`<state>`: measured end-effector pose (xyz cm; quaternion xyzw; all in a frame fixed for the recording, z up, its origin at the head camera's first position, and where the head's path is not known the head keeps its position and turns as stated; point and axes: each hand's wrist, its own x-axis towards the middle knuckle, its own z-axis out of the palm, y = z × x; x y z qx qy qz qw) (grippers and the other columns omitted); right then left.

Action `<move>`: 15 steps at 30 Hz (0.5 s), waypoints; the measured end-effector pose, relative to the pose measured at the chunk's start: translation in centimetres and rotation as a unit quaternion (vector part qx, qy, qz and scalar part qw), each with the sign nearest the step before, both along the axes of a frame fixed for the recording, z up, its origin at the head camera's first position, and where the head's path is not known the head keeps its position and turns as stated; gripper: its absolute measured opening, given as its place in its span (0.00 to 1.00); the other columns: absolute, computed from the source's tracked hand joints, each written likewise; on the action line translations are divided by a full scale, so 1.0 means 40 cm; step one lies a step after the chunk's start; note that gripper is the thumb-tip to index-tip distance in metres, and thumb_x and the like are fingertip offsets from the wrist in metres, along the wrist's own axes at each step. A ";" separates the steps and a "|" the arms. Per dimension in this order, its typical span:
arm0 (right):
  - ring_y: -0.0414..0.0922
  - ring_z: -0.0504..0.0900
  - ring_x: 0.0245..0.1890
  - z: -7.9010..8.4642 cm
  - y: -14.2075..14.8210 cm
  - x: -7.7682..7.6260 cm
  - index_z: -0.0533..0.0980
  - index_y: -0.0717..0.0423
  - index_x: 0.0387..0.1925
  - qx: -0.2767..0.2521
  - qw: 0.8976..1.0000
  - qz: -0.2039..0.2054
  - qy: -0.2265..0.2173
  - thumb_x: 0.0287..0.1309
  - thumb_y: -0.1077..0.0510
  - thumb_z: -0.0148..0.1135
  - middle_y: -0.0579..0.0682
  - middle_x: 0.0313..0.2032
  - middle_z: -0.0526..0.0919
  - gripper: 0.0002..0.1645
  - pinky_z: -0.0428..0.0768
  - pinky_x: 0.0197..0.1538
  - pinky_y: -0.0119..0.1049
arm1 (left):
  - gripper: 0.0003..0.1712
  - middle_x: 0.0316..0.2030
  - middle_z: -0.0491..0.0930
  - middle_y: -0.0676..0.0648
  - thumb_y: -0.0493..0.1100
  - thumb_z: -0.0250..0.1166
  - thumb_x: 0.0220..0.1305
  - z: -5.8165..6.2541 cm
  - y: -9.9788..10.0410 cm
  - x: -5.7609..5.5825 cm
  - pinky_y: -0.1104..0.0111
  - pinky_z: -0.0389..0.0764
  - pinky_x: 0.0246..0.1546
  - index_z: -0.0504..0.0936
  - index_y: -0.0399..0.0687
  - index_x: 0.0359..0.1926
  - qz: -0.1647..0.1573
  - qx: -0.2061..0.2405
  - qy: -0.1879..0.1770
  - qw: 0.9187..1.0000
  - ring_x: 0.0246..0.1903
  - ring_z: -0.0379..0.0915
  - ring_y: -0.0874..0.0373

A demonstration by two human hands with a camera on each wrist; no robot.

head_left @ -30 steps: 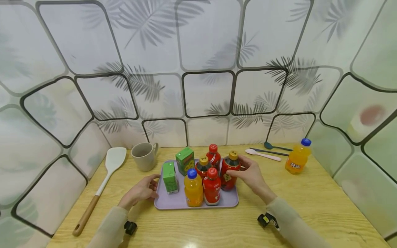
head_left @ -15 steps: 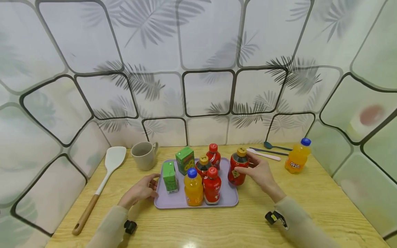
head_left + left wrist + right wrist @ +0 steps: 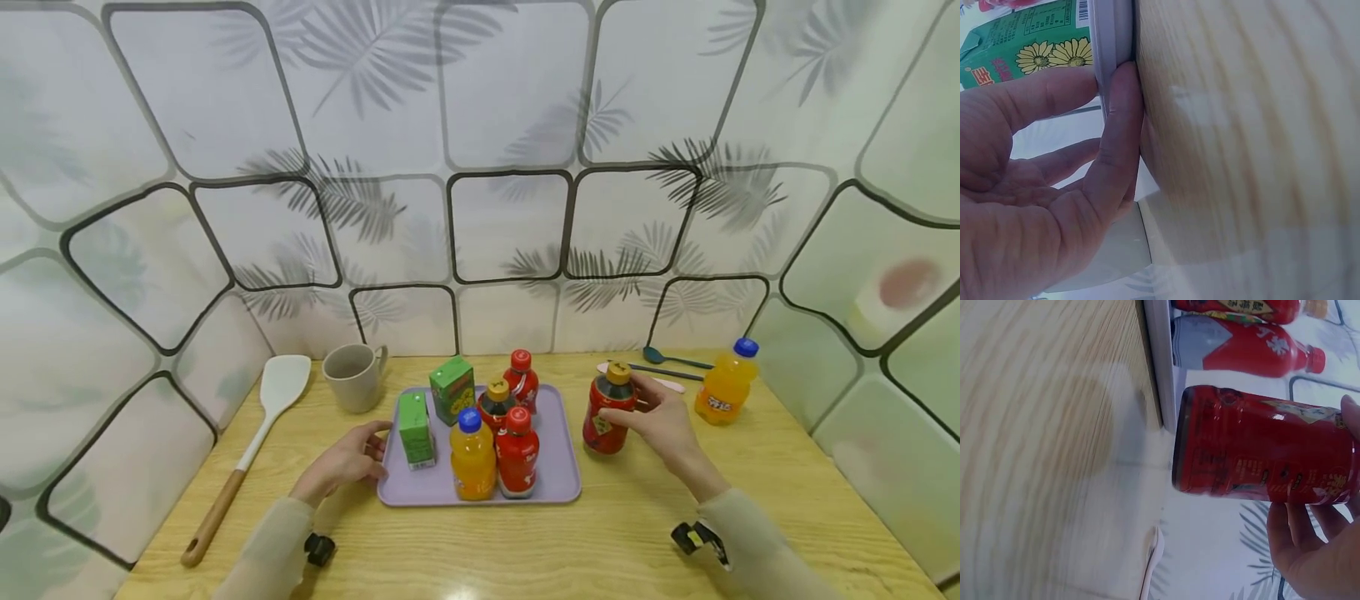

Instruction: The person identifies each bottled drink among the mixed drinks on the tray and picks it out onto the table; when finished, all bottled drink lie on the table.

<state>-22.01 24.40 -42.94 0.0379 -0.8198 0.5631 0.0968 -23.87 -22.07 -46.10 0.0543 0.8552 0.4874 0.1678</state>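
Note:
My right hand grips a dark red drink bottle with a gold cap, just right of the lilac tray. In the right wrist view the bottle is slightly raised, its base apart from the tabletop. My left hand holds the tray's left edge, fingertips at the rim in the left wrist view. On the tray stand two green drink cartons, an orange soda bottle with a blue cap, two red-capped bottles and another gold-capped bottle, partly hidden.
A grey mug stands behind the left hand. At far left lies a white spatula with a wooden handle. Another orange soda bottle stands at the right. Behind the right hand lie a dark green spoon and a pink spoon.
My right hand has carried the gold-capped bottle off the tray's right side, moving to the right. The left hand has stayed at the tray's edge.

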 end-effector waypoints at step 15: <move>0.22 0.72 0.49 -0.007 0.089 0.034 0.64 0.57 0.70 0.017 0.999 -0.039 0.004 0.52 0.51 0.73 0.45 0.60 0.76 0.46 0.73 0.49 0.16 | 0.46 0.41 0.70 0.39 0.21 0.66 0.40 -0.002 -0.001 0.000 0.64 0.79 0.29 0.65 0.35 0.66 0.000 -0.006 0.004 1.000 0.40 0.69 0.51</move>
